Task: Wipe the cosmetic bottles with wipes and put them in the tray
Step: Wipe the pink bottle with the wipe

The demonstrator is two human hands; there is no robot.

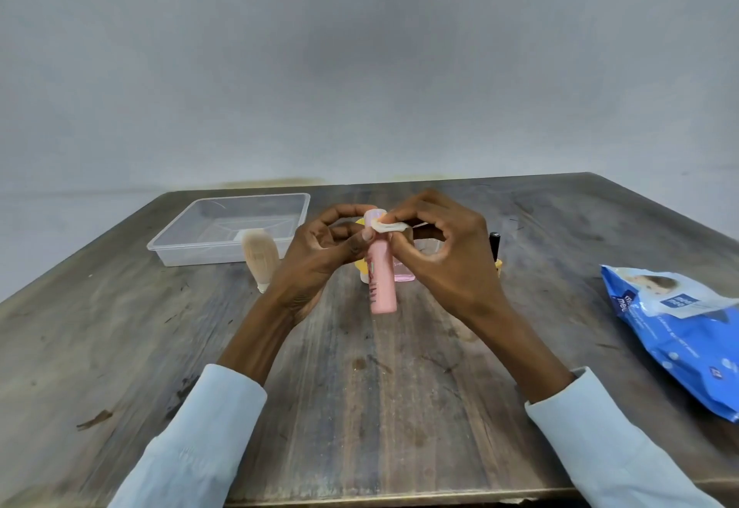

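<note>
Wiping is under way: the left hand [320, 243] grips the smooth pink plastic cylindrical bottle [382, 279] upright above the middle of the worn wooden table [120, 347], while the right hand [440, 251] pinches a small folded white wipe [387, 226] against its cap end. Next, I judge, the body needs rubbing, then a carry to the clear rigid plastic tray [228, 255] near the far left corner. A crinkly blue wipes packet [680, 331] lies at the right edge.

worn wood table [160, 347], clear plastic tray [224, 251]
</note>
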